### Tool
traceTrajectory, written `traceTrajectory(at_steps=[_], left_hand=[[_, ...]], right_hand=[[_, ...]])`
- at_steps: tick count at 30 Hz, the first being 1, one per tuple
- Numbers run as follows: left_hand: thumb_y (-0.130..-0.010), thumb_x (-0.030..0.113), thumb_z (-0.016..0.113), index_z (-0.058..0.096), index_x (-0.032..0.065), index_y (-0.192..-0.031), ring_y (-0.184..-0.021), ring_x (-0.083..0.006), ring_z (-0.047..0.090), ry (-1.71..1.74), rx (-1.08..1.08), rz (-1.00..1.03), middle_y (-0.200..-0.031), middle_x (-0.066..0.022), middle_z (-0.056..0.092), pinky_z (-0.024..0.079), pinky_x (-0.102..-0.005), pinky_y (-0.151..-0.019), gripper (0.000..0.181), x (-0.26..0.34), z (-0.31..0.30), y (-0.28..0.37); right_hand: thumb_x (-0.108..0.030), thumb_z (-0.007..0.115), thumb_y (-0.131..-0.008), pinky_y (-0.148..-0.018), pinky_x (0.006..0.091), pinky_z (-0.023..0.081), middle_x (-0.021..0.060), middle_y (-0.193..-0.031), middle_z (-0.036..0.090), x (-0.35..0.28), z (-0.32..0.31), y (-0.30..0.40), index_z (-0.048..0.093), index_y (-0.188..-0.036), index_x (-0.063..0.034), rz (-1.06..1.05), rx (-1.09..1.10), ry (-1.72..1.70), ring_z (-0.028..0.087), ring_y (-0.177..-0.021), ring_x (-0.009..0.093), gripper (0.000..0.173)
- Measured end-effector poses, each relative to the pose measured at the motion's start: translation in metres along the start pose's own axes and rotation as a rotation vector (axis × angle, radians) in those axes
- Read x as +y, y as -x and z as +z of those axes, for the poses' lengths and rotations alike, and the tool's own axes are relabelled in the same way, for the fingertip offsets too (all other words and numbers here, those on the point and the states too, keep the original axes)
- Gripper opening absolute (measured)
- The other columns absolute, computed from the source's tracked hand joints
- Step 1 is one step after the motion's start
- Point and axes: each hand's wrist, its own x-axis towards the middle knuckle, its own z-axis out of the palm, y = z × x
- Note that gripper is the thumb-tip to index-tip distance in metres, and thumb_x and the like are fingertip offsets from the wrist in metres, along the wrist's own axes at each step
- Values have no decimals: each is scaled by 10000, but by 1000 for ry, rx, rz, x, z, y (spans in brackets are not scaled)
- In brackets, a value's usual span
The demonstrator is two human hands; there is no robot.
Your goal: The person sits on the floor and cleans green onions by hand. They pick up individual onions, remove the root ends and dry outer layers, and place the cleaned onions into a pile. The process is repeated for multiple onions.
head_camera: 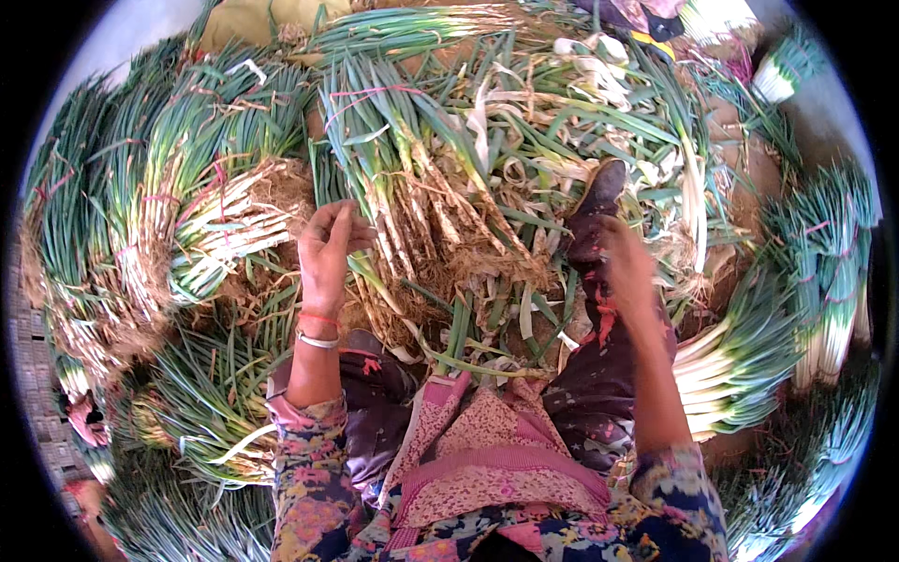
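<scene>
My left hand [336, 235] hovers beside a bundle of green onions [397, 211] with muddy roots, fingers loosely curled and nothing visible in them. A pink tie [372, 91] lies across that bundle's leaves. Over my dark trouser leg, my right hand [625, 263] is blurred by motion; whether it holds anything is unclear. To its right lie a few pale-stemmed green onions [694, 197], roots still on. Below them fans a heap of clean white-stemmed green onions [723, 365]. One long green leaf [463, 365] stretches along the edge of the pink patterned cloth [491, 428] on my lap.
Tied bundles of unpeeled green onions [158, 190] are heaped at the left. Stripped leaves and skins [520, 168] litter the ground ahead, around my shoe [604, 184]. Tied clean bundles [836, 295] stand at the far right. More green onions [211, 393] lie beside my left arm.
</scene>
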Motion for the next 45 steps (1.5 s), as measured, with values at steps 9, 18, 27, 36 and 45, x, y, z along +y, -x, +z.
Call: traceTrajectory(at_steps=[9, 18, 27, 36, 45], left_hand=[[-942, 196, 414, 550, 8, -1037, -700, -146, 610, 154, -65, -93, -781, -58, 589, 509, -260, -652, 251, 0, -37, 7], [-943, 363, 389, 466, -25, -1129, -890, -227, 611, 473, -355, -438, -1030, -162, 588, 519, -332, -756, 437, -39, 33, 38], [-938, 308, 438, 548, 53, -941, -653, -101, 581, 419, -74, 0, -776, -31, 589, 498, -226, -577, 277, 10, 60, 81], [-879, 203, 498, 520, 12, -774, -580, -295, 533, -591, -561, 591, -619, -137, 509, 439, -373, -546, 219, 2, 42, 124], [-890, 276, 474, 550, 24, -837, -660, -300, 568, -482, -1472, 86, -709, -162, 560, 450, -365, -614, 269, -28, 24, 146]], right_hand=[[-236, 481, -873, -673, 470, 428, 228, -772, 567, 44, 209, -20, 502, -878, 6, 63, -404, 219, 561, -764, 401, 243], [-163, 425, -918, -543, 272, 419, 85, -688, 587, -123, 14, 133, 524, -983, -1, 31, -499, -244, 522, -574, 146, 201], [-147, 394, -912, -556, 357, 427, 154, -677, 533, -117, -15, 211, 462, -1124, -20, 111, -537, -332, 567, -611, 304, 257], [-213, 382, -931, -554, 364, 422, 163, -667, 539, -112, 73, 142, 465, -1103, 3, 2, -163, -438, 530, -569, 294, 289], [-283, 499, -874, -631, 417, 417, 210, -781, 569, 17, 197, 39, 504, -921, -5, 107, -190, -148, 539, -718, 387, 281]])
